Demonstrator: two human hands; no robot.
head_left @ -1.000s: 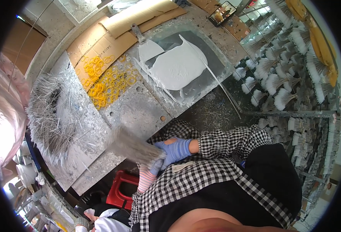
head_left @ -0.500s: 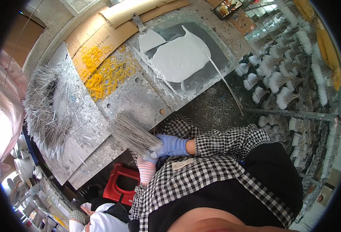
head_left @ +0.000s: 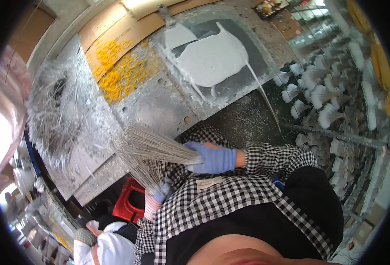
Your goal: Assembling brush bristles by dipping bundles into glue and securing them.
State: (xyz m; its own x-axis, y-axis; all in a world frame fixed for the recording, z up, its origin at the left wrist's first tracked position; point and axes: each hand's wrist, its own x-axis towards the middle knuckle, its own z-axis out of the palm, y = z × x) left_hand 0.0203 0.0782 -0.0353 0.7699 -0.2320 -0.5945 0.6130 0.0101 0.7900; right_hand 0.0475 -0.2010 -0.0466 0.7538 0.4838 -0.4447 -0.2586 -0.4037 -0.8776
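Observation:
My right hand, in a blue glove, is closed round the end of a bundle of thin grey wire-like strands. My left hand, in a pale blue glove with a pink-striped cuff, grips a second bundle of the same strands. Both bundles fan out toward the table's near edge, where their far ends meet and cross. A big loose heap of similar strands lies on the left of the table.
Yellow rubber bands lie beside cardboard. Behind them, white paste covers a dark board, with a scraper and a thin stick. Racks of white-tipped brush bundles stand right. A red stool and another person's white sleeve are lower left.
My hands have moved apart, and the single bundle has split into two. The right hand has shifted right with one part, the left hand down and left with the other. The view has tilted slightly.

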